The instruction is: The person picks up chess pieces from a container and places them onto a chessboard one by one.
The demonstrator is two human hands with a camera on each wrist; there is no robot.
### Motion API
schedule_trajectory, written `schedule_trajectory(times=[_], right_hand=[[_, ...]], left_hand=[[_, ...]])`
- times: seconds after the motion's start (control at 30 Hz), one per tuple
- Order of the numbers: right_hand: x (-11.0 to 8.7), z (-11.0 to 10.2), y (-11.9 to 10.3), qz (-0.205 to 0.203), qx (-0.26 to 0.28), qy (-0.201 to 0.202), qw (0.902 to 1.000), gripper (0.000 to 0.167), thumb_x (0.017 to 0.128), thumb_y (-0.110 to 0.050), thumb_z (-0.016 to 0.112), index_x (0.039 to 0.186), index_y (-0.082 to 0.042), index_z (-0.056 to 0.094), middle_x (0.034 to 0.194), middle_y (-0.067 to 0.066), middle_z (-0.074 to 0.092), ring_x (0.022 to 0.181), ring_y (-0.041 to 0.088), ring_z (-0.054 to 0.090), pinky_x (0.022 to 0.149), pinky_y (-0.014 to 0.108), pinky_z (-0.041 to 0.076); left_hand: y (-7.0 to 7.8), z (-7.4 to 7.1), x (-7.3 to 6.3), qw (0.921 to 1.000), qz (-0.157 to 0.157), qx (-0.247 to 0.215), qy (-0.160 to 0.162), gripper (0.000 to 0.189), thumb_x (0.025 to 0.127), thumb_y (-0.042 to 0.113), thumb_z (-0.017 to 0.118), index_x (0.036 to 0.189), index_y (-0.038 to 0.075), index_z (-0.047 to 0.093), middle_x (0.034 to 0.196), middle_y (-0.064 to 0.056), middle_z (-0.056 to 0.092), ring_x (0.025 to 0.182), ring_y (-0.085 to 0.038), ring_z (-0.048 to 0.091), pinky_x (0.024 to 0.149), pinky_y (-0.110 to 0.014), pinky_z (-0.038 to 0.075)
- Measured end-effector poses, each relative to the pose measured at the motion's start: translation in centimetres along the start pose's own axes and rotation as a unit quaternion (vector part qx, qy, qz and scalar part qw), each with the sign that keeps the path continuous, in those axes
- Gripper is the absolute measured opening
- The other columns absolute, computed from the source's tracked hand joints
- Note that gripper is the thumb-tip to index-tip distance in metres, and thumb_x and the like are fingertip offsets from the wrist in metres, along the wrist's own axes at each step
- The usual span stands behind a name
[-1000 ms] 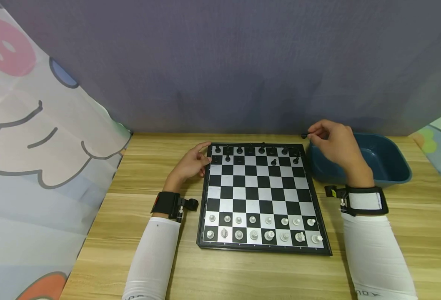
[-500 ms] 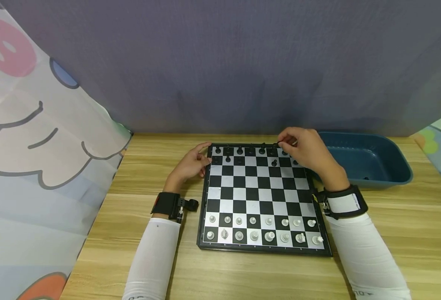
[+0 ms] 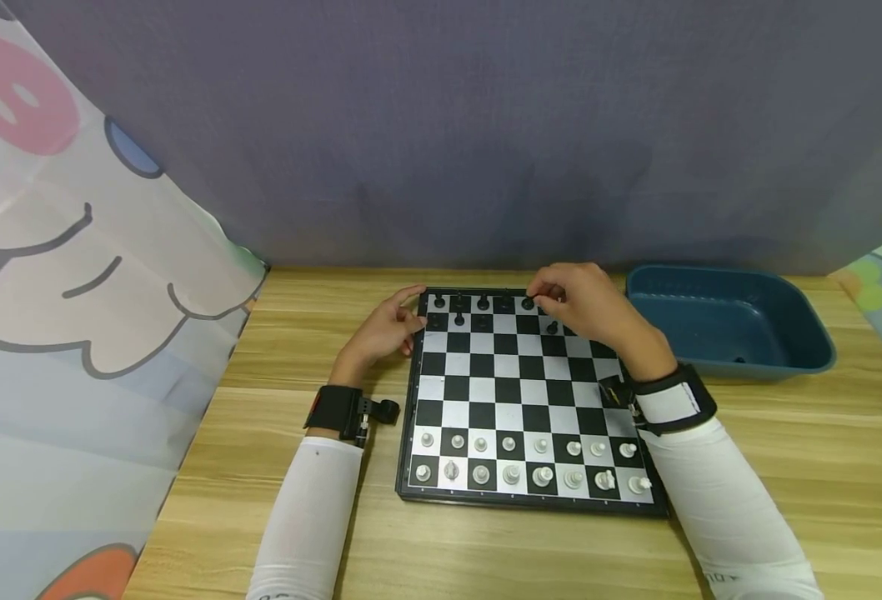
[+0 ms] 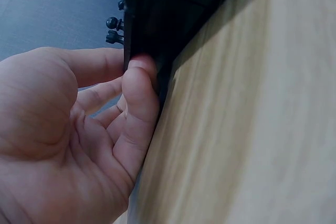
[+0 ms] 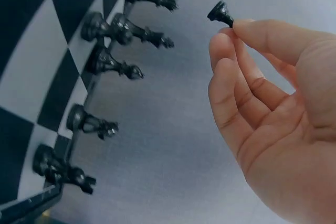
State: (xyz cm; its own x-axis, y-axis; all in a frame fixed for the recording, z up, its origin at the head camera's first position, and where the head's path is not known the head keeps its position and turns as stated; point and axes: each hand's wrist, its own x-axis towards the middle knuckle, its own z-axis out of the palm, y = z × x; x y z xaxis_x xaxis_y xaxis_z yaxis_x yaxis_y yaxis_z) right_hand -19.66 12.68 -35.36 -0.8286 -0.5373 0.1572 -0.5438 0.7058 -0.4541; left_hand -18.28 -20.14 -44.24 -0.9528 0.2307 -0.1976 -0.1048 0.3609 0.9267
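Observation:
The chessboard (image 3: 495, 367) lies on the table with white pieces (image 3: 508, 473) in two rows along its near side and black pieces (image 3: 483, 302) along its far side. My left hand (image 3: 385, 331) grips the board's left edge near the far corner; in the left wrist view the fingers (image 4: 139, 95) lie against the black rim. Over the far side, my right hand (image 3: 587, 307) pinches a small black chess pawn (image 5: 219, 13) between thumb and fingertips, held apart from the board, its base showing. Some black pieces at the far right are hidden behind this hand.
A blue plastic basin (image 3: 726, 321) stands right of the board, with a small dark thing (image 3: 739, 360) inside it. A grey partition (image 3: 441, 142) rises behind the wooden table (image 3: 531, 554). A cartoon-printed cloth (image 3: 111, 333) hangs on the left.
My right hand has moved left from the basin to above the board's far side, carrying the black pawn. My left hand has kept its place on the board's edge.

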Motion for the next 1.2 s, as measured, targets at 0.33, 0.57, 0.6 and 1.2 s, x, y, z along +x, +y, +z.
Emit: schedule_trajectory(times=[0.33,0.57,0.6,1.2], right_hand=[[0.9,2.0,0.1,-0.024,0.002,-0.055,0.9982,0.015,0.095,-0.005,0.071,0.109,-0.007,0.076,0.102,0.008,0.076,0.090,0.022,0.071,0.079,0.042,0.060],[1.1,2.7,0.2,-0.022,-0.011,-0.066,0.9975,0.016,0.095,-0.004,0.070,0.109,-0.008,0.076,0.103,0.008,0.076,0.094,0.023,0.072,0.081,0.042,0.060],[1.1,2.8,0.2,-0.021,-0.010,-0.067,0.9975,0.016,0.095,-0.004,0.070,0.109,-0.009,0.076,0.103,0.008,0.076,0.094,0.023,0.072,0.081,0.041,0.060],[1.0,3.3,0.2,-0.014,-0.015,-0.101,0.9947,0.025,0.095,-0.002,0.068,0.119,-0.008,0.072,0.110,0.007,0.075,0.099,0.023,0.071,0.084,0.042,0.061]], left_hand=[[0.1,0.2,-0.1,1.0000,-0.002,-0.002,0.002,0.066,0.102,0.010,0.061,0.160,0.024,0.034,0.085,-0.008,0.059,0.058,-0.017,0.056,0.055,-0.028,0.057],[0.1,0.3,0.0,1.0000,-0.002,-0.004,0.003,0.065,0.102,0.011,0.061,0.160,0.025,0.035,0.084,-0.008,0.059,0.059,-0.017,0.056,0.055,-0.028,0.057],[0.2,0.3,0.0,1.0000,-0.002,-0.003,0.003,0.065,0.103,0.011,0.061,0.160,0.026,0.035,0.084,-0.007,0.059,0.059,-0.017,0.056,0.055,-0.028,0.057],[0.2,0.3,0.1,1.0000,0.000,-0.004,0.001,0.064,0.103,0.010,0.061,0.159,0.025,0.036,0.082,-0.007,0.057,0.058,-0.017,0.055,0.054,-0.028,0.057]])
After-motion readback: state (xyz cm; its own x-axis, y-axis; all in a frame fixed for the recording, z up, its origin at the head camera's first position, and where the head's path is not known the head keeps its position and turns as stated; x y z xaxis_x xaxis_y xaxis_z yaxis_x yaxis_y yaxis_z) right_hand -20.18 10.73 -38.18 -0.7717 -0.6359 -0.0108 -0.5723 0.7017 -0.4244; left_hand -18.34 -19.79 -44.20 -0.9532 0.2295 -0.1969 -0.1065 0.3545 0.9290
